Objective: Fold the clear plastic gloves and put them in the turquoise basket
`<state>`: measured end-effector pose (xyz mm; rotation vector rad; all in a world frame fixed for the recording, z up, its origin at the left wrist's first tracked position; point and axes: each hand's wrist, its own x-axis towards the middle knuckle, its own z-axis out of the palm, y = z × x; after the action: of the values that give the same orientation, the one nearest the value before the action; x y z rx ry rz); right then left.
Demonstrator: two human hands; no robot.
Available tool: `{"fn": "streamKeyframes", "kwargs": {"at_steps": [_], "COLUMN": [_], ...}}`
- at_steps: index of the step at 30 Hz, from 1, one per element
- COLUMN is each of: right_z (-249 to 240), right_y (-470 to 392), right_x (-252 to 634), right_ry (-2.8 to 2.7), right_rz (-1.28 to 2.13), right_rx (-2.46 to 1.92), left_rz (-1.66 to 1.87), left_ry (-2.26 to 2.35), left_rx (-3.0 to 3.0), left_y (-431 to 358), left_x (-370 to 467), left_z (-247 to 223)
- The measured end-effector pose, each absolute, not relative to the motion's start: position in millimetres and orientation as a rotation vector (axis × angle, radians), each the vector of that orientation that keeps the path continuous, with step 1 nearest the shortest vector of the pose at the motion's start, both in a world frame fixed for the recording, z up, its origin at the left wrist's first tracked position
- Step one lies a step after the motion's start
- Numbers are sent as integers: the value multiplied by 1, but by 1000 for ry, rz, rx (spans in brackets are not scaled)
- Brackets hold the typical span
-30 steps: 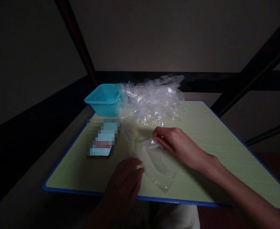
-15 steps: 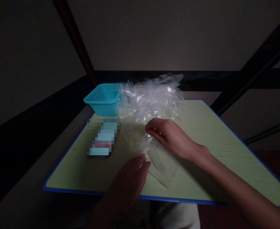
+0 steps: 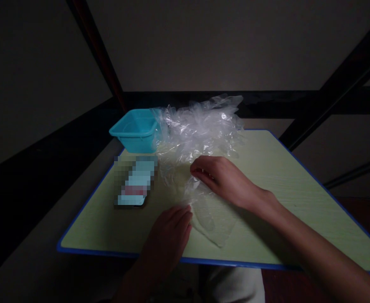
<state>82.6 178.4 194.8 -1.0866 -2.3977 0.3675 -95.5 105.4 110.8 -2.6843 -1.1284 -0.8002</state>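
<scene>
A clear, thin disposable plastic glove (image 3: pixel 205 214) lies slanting over the near middle of the table, its wide end towards me. My right hand (image 3: pixel 221 176) pinches its far part between thumb and fingertips, slightly above the tabletop. At the glove's left edge, my left hand (image 3: pixel 172 231) has its thumb and fingers pressed together on the film. Just beyond my right hand rises a loose, shiny heap of clear plastic gloves (image 3: pixel 200 126).
A turquoise plastic basket (image 3: pixel 137 143) stands at the table's far left, partly overlapped by the heap. Nearer to me lies a pixelated, phone-shaped object (image 3: pixel 137 181). The pale table (image 3: pixel 298 210) has a blue edge, with a wall behind it.
My left thumb has closed in against the fingers at the glove's edge. My right hand keeps its pinch and has barely shifted.
</scene>
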Motion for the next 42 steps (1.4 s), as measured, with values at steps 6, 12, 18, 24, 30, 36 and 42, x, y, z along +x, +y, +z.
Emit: {"fn": "streamKeyframes", "kwargs": {"at_steps": [6, 12, 18, 24, 30, 36, 42], "right_z": [197, 197, 196, 196, 193, 196, 192], "right_y": [177, 176, 172, 167, 158, 161, 156], "right_x": [81, 80, 81, 83, 88, 80, 102], "right_ry": [-2406, -2420, -2416, -2385, -2386, -2360, -2276], "right_rz": [377, 369, 369, 354, 378, 493, 380], "right_rx": [-1077, -1066, -1040, -1036, -1019, -926, -985], "left_rz": [-747, -532, -464, -676, -1116, -1351, -1191], "left_ry": [-1164, -1221, -1234, -1180, -1340, -1636, -1650], "left_rx": [-2769, -2836, -2832, -2696, -2555, -2408, -2628], "left_y": [106, 108, 106, 104, 102, 128, 151], "left_x": [-95, -93, -95, -100, -98, -87, -79], "left_z": [106, 105, 107, 105, 110, 129, 138]}}
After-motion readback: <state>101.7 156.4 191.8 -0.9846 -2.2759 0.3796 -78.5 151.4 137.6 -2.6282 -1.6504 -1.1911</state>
